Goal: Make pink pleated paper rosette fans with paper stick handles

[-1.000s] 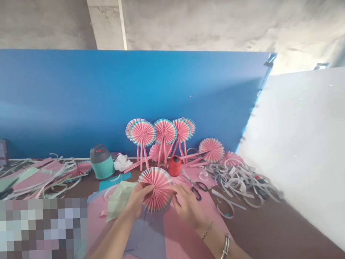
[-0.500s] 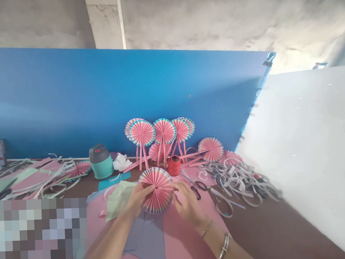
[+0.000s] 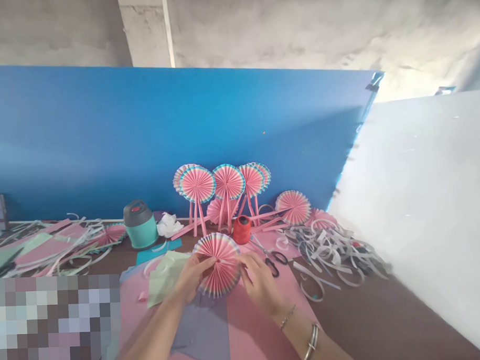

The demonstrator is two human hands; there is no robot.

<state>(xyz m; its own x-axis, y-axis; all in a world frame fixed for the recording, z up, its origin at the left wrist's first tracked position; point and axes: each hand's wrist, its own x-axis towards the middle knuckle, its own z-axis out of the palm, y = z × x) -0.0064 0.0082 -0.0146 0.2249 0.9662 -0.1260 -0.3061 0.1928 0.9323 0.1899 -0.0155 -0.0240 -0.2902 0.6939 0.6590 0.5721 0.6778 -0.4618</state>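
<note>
I hold a round pleated pink paper fan [image 3: 217, 263] with a pale blue rim between both hands, low in the middle of the view. My left hand [image 3: 189, 279] pinches its left side near the centre. My right hand [image 3: 260, 284] grips its right edge, fingers curled; bracelets sit on that wrist. Under the fan lie pink and grey paper sheets [image 3: 245, 332]. Several finished pink fans on sticks [image 3: 224, 188] lean against the blue board [image 3: 105, 142] behind.
A red thread spool [image 3: 242, 230] and black-handled scissors [image 3: 272, 260] lie just beyond my hands. A teal jug [image 3: 139, 224] stands at the left. Curled paper strips [image 3: 333, 250] pile up at the right, cut paper [image 3: 49, 247] at the left. A white board [image 3: 422, 205] walls the right.
Both hands stay on the fan with only small finger shifts. The view has tilted very slightly.
</note>
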